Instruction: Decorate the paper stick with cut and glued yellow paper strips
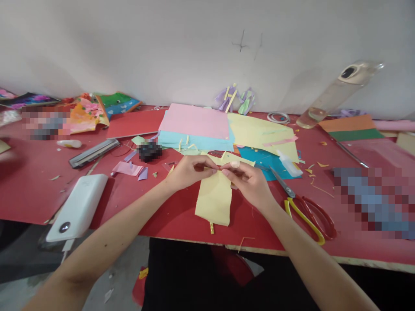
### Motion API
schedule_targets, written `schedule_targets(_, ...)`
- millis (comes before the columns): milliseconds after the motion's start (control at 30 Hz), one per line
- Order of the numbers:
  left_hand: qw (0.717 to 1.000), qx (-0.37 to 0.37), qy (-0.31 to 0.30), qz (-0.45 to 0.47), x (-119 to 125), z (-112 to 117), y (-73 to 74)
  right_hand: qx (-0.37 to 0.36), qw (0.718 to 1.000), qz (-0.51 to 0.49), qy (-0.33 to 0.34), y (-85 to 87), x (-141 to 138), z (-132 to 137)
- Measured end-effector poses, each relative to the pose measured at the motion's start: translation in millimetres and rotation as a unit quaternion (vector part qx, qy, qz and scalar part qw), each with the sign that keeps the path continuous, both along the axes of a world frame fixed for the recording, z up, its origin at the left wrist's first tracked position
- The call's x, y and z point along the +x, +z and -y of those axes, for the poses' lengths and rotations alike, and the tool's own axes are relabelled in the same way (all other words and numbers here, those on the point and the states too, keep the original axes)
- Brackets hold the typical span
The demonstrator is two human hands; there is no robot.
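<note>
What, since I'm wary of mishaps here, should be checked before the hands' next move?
1. Left hand: fingertips pinched at the upper edge of the oblong pale-yellow paper sheet: ok.
2. Right hand: fingertips pinched close beside the left's: ok.
3. Exact grip: hidden between the fingertips: cannot tell.
4. Metal scissors with red and yellow handles: on the red table, in neither hand: ok.
5. White rectangular power bank: seems to overhang the table's front edge: not ok.
6. Clear cylindrical bottle: standing straight or leaning: cannot tell.

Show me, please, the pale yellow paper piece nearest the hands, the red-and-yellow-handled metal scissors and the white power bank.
Yellow paper piece [214, 197]: head view, middle.
Scissors [289, 191]: head view, pivot.
Power bank [78, 204]: head view, broad face.
</note>
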State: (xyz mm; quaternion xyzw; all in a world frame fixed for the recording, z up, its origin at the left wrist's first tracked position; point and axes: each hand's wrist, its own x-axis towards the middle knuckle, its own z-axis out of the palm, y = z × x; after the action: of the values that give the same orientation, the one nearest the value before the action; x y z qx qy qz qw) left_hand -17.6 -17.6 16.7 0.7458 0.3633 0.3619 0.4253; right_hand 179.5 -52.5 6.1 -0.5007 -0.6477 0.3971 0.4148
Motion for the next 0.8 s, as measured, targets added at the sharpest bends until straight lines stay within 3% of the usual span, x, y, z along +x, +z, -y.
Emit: schedule_targets(800, 1.0, -0.006, 0.005, 0.007, 2.4, 1.4, -0.7, 0.006, 1.0, -0.004, -0.005, -2.6, 1.6, -1.9)
